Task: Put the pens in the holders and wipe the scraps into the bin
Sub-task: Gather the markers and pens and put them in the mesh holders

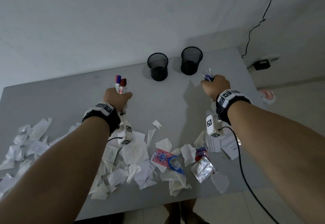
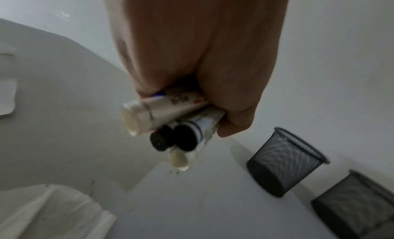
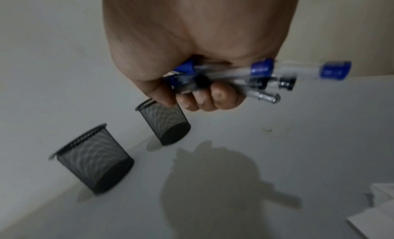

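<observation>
Two hands above table, left hand clenching markers, right hand clenching pens, holders beyond, scraps nearer.

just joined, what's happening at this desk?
A person is clearing a grey table. The left hand grips a bunch of thick white markers, the right hand a bunch of clear blue-capped pens. Both hover short of two empty black mesh holders. Torn paper scraps cover the near edge.
</observation>
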